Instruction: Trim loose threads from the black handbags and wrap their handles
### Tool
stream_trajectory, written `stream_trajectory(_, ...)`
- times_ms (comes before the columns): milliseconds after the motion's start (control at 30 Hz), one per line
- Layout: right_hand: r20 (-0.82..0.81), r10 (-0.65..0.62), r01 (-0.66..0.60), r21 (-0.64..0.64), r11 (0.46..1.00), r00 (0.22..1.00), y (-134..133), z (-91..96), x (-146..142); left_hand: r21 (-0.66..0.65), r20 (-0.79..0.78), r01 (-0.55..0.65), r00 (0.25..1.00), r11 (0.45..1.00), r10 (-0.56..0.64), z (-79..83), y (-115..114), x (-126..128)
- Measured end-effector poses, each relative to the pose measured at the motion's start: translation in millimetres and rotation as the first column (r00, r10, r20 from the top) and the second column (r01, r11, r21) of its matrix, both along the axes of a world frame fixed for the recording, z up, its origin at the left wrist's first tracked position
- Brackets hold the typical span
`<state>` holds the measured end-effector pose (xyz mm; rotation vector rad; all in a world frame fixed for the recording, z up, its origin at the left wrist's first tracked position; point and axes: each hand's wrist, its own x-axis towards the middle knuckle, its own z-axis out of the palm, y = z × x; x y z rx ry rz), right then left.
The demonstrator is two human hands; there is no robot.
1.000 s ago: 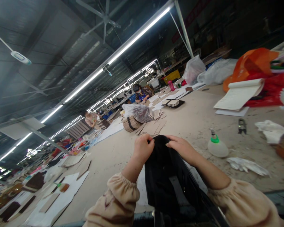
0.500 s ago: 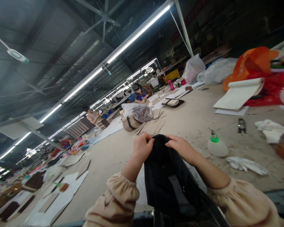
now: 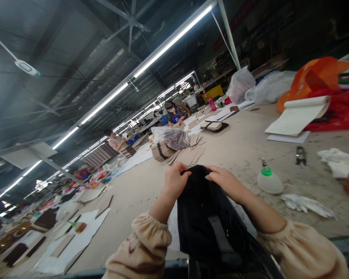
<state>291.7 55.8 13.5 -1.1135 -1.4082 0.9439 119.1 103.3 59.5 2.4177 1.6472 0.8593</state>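
A black bag (image 3: 194, 221) stands at the table's near edge, its dark fabric lining showing and a smooth dark grey strip on its inner side. My left hand (image 3: 176, 181) is closed on the bag's far top edge, thumb and fingers pinching the cloth. Close by on the right, my right hand (image 3: 225, 181) grips the same edge, its fingers over the rim and partly hidden. To the right of the bag are a squeeze bottle with a green collar (image 3: 270, 181) and a white glove (image 3: 308, 205).
On the table (image 3: 128, 205) lie snips (image 3: 301, 155), a notepad (image 3: 296, 116) and an orange bag (image 3: 314, 79). Beyond my hands sits a strapped bundle of tan pieces (image 3: 160, 151) under clear plastic. White sheets (image 3: 75, 244) lie at left. A co-worker (image 3: 176, 113) sits farther down.
The whole view has shifted slightly, so the surroundings appear a little farther right. Both hands keep their hold on the bag's edge, with hardly any movement.
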Motion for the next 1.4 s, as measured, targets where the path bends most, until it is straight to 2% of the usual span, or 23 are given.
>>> stream_trajectory(233,-0.009,0.012,-0.012,-0.021,1.000,1.000,0,0.2,1,-0.158,0.221,0.089,0.974,0.983,-0.053,-7.0,2,-12)
stream_trajectory(400,-0.017,0.018,-0.018,-0.024,1.000,1.000,1,-0.7,3,-0.251,0.306,0.156,0.949,0.955,-0.075,-7.3,0,-8)
stream_trajectory(567,0.001,0.019,-0.019,-0.026,0.999,1.000,3,-2.6,4,-0.226,0.214,0.039,0.977,0.973,0.010,-7.0,0,-3)
stream_trajectory(667,0.006,0.018,-0.018,-0.028,0.999,1.000,3,-3.9,4,-0.193,0.162,0.009,0.986,0.981,0.023,-7.5,2,-2)
stream_trajectory(933,0.033,0.026,-0.027,0.019,0.999,0.999,1,-3.6,4,-0.209,0.139,0.009,0.990,0.978,0.020,-14.0,10,-8)
stream_trajectory(1267,0.035,0.033,-0.033,0.016,0.999,0.999,4,-7.2,6,-0.235,0.006,-0.058,0.998,0.970,0.061,-2.9,6,-1)
stream_trajectory(1400,0.035,0.046,-0.046,-0.005,0.999,0.998,6,-7.7,7,-0.280,0.094,-0.019,0.995,0.960,0.047,-5.9,6,-4)
